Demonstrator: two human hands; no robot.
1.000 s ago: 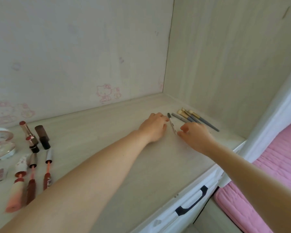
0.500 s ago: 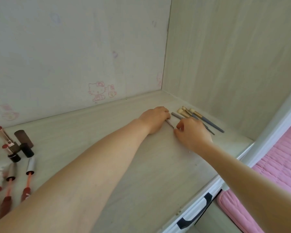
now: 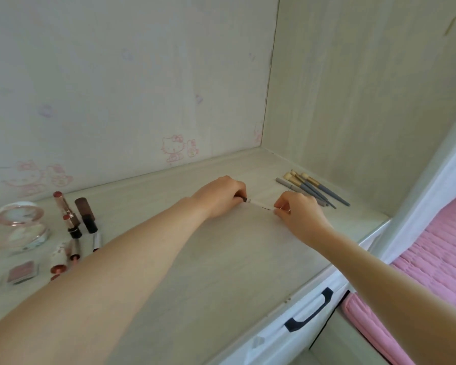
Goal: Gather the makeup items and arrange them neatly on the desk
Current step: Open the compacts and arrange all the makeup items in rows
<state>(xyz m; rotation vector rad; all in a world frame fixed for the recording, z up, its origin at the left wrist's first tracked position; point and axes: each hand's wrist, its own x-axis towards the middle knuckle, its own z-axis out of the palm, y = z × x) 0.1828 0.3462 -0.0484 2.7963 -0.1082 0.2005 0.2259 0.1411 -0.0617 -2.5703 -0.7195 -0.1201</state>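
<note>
Here, largest first.
Desk (image 3: 221,259): pale wood-grain top, walled at its back and right edges; a wide bare stretch lies in the middle toward the front edge.
Drawer handle (image 3: 311,310): black, below the front edge.
Bedding (image 3: 437,259): pink, past the right front corner.
Left arm: crosses the desk and covers the lower ends of the lip tubes (image 3: 73,248).
Compact (image 3: 21,225): round, near the left edge, with a small blush pan (image 3: 21,271) in front, blurred.
Lipsticks (image 3: 74,217): beside the compact.
Brushes (image 3: 313,189): side by side near the back right corner, just beyond the right hand.
Left hand (image 3: 219,197): fingers curled round the pencil's dark end.
Right hand (image 3: 298,214): fingertips pinch its other end.
Pencil (image 3: 257,203): thin, pale, spanning the two hands just above the desk.
</note>
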